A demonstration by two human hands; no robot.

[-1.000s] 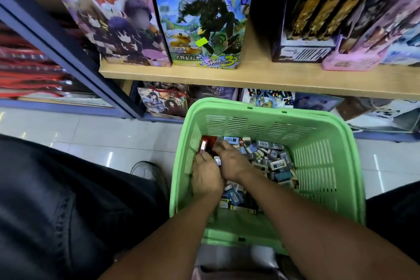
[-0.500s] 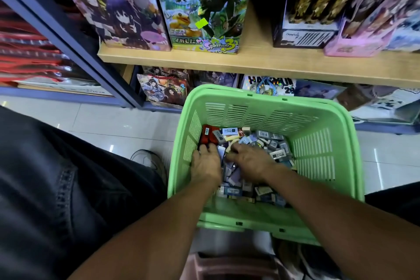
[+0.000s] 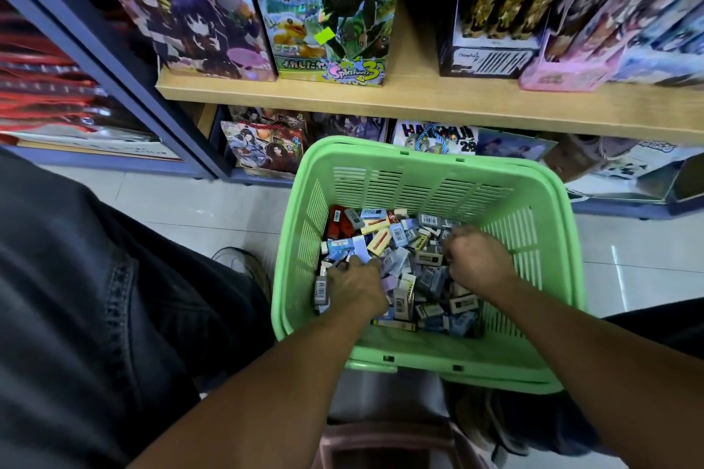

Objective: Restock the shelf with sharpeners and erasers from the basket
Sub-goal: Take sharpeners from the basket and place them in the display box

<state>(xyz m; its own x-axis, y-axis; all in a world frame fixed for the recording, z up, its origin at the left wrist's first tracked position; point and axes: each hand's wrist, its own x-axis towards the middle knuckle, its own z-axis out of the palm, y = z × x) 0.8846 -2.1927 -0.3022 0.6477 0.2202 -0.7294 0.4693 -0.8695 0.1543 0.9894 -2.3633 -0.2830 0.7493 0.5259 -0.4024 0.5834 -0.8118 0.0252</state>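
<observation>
Both forearms were reached down into the green basket [image 3: 541,240], where the heap of small boxed erasers and sharpeners [image 3: 404,240] lay jumbled, long axes pointing every way. The left hand [image 3: 356,287] was set nearer, at the heap's left edge, fingers curled down among the packets — whether anything was actually pinched could not be told. The right hand [image 3: 474,259] was bunched further in, fingers closed on themselves, its contents hidden. Loose packets lay just beyond both sets of knuckles, towards the basket's far wall. Beyond that, the wooden shelf [image 3: 419,103] was seen, well apart.
</observation>
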